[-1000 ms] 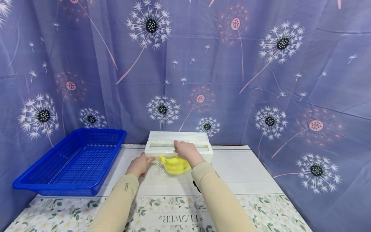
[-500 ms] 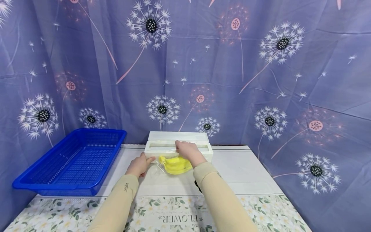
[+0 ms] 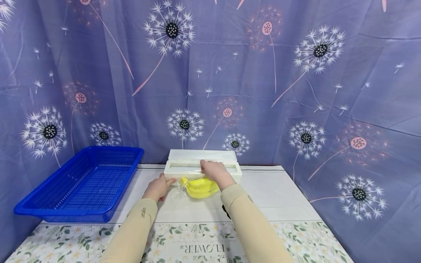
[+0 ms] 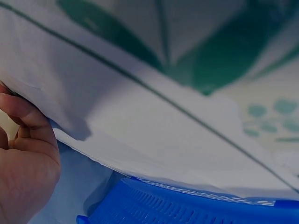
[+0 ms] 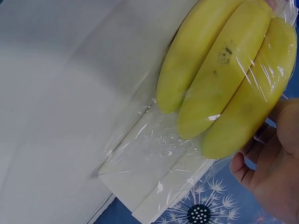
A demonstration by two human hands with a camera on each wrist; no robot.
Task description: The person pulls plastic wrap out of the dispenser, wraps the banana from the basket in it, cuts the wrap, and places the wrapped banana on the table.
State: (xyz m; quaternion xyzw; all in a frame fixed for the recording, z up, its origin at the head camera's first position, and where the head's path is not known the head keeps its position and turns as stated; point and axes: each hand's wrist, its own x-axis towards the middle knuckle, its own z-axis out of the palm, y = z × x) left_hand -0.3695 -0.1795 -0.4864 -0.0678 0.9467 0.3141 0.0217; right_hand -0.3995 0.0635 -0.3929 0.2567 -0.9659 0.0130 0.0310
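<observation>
In the head view a white cling film dispenser [image 3: 171,175] stands at the back of the table. Its long lid [image 3: 184,155] is tipped up behind it. My left hand [image 3: 157,188] holds the dispenser's front left corner, thumb along the front. Along the dispenser's front edge my right hand [image 3: 215,172] grips with curled fingers, whose tips are hidden. A bunch of yellow bananas [image 3: 200,188] lies before the dispenser, under my right wrist. In the right wrist view clear cling film [image 5: 154,154] runs over the bananas [image 5: 224,51] and the dispenser, beside my right hand [image 5: 268,170].
A blue plastic basket [image 3: 95,182] with perforated sides stands on the left of the table. White cloth [image 3: 263,197] covers the back part, and a flowered cloth [image 3: 184,237] the front. A purple dandelion curtain [image 3: 210,73] hangs right behind the dispenser.
My right hand has slid a little to the right along the dispenser's front edge, its forearm shifting with it. The left hand keeps its place, and the bananas stay put.
</observation>
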